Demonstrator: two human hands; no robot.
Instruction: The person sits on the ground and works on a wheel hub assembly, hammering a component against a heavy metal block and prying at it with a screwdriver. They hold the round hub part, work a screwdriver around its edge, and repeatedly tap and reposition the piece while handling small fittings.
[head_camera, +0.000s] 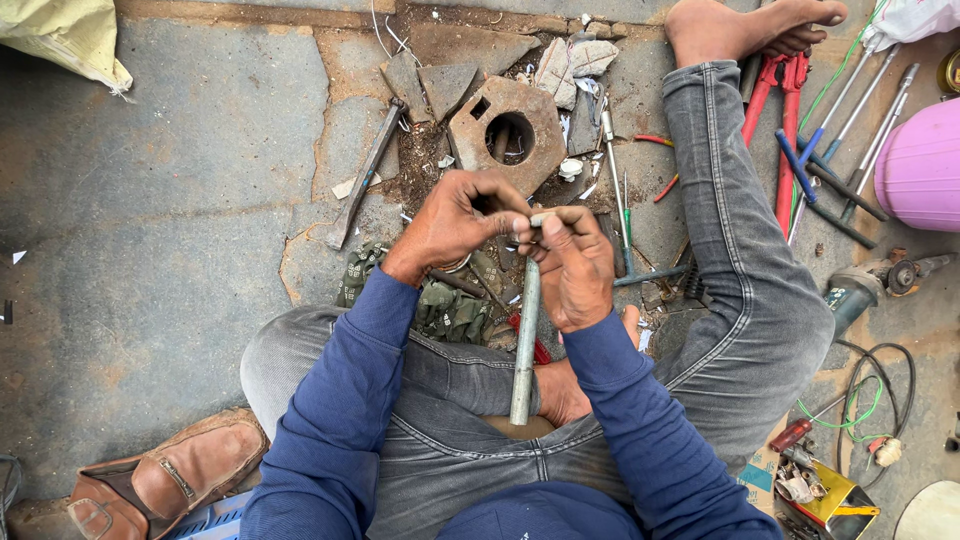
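Both hands clamp the top of a grey metal pipe (524, 340): right hand (572, 268) around it, left hand (455, 220) just beside.

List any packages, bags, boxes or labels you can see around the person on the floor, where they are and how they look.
Woven sack: top left corner, pale yellow, bulging.
Plastic bag: top right corner, white, crumpled.
Cardboard box: bottom right by the knee, brown with a blue patch.
Yellow tin: bottom right, open, with metal bits inside.
No screens or signs.
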